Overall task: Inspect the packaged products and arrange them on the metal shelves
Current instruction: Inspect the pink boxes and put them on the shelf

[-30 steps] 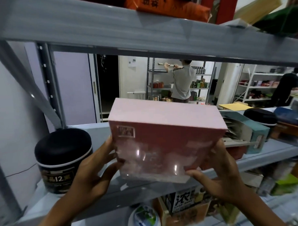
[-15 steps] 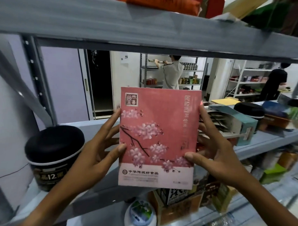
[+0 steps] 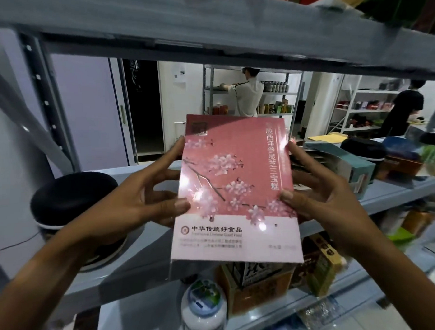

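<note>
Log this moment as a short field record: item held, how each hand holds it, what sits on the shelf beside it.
item: pink box with blossom print, front face toward the camera
left hand: thumb on the front, fingers along the left edge
right hand: thumb on the front, fingers behind the right edge
shelf left: black-lidded jar
shelf right: teal carton
placement: not yet set down on the metal shelf

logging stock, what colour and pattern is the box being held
Pink box with pale blossom branches and a lighter pink bottom band; head view.
</note>
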